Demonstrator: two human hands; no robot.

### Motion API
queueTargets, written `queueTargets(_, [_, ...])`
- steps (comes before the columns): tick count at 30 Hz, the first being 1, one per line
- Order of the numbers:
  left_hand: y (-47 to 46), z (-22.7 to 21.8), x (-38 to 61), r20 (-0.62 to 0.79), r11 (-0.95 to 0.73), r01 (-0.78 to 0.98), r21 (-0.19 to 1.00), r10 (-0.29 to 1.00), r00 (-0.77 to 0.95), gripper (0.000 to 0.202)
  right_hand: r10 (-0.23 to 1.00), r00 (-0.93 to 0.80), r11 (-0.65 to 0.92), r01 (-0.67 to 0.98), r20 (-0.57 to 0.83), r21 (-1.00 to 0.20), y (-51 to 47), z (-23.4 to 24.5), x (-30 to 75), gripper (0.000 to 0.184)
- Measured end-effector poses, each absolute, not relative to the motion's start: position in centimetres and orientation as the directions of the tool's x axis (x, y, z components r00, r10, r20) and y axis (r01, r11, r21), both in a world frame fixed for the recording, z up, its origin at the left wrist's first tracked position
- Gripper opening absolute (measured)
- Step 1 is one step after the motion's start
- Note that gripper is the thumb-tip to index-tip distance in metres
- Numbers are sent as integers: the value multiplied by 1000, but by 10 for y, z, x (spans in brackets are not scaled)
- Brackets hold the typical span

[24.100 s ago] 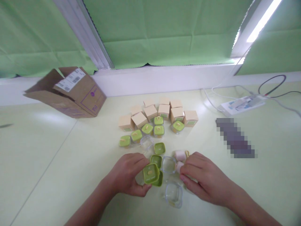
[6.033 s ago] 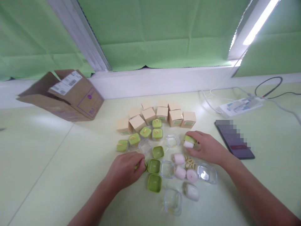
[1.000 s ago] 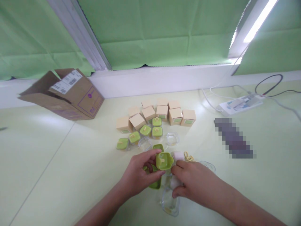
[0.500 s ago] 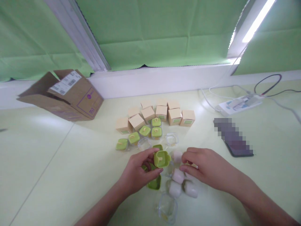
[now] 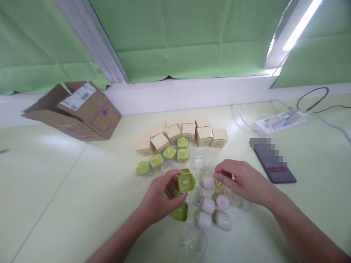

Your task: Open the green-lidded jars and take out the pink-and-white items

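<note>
My left hand (image 5: 160, 197) grips a small green square lid (image 5: 186, 182) with a yellow tab, lifted just above the table. My right hand (image 5: 242, 180) hovers with its fingertips pinched together over a little heap of yellow rings (image 5: 220, 188); what they hold is too small to name. Several pink-white rolls (image 5: 208, 204) lie between my hands. Clear square containers (image 5: 195, 243) and another green lid (image 5: 180, 212) lie near the front.
Several tan cubes (image 5: 204, 136) and closed green-lidded containers (image 5: 183, 154) sit farther back. A tipped cardboard box (image 5: 79, 111) lies at the far left. A dark phone (image 5: 274, 166) and a white power strip (image 5: 276, 122) with cables are on the right.
My right hand has let go of a pink-white roll and moved back and right to the yellow rings. My left hand keeps the green lid, shifted slightly.
</note>
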State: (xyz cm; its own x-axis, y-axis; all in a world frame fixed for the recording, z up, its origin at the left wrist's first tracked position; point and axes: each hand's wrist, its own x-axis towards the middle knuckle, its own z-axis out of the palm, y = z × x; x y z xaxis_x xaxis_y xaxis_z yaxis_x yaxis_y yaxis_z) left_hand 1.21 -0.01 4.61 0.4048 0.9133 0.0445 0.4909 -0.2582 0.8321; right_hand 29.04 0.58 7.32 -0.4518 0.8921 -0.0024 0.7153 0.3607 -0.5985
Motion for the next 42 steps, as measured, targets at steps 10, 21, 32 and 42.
queueTargets(10, [7, 51, 18, 158, -452, 594, 666, 863, 479, 46, 923, -385, 314, 756, -3, -574, 24, 54, 310, 24])
queueTargets(21, [32, 58, 61, 190, -527, 526, 668, 804, 563, 48, 896, -440, 355, 621, 65, -699, 14, 65, 296, 46])
queueTargets(32, [39, 41, 66, 139, -471, 534, 703, 826, 546, 49, 906, -411, 342, 566, 102, -750, 22, 46, 297, 24])
queueTargets(42, [39, 45, 64, 203, -519, 526, 674, 814, 544, 48, 865, -424, 483, 554, 269, -678, 15, 50, 292, 27])
